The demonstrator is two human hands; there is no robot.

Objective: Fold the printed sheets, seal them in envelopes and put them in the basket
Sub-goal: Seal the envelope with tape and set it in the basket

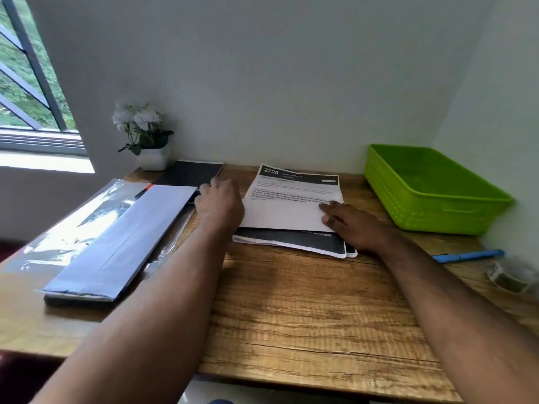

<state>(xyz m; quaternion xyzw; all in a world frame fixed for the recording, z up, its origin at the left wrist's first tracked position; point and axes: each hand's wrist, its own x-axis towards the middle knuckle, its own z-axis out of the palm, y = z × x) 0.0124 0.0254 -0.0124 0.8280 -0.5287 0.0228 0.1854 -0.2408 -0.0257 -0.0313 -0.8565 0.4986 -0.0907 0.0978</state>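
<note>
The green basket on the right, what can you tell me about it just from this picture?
The green basket is a low rectangular tray of bright lime plastic, as it looks, with small holes patterned through its walls and a handle slot in the near side. It stands upright at the far right of the wooden desk, close to the wall corner. No envelopes show inside. Neither hand touches it; the right hand rests on the printed sheets beside it.

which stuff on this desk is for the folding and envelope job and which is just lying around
For the job: printed sheets, envelopes, green basket, tape roll.
Just lying about: flower pot, black notebook, blue pen.
</note>
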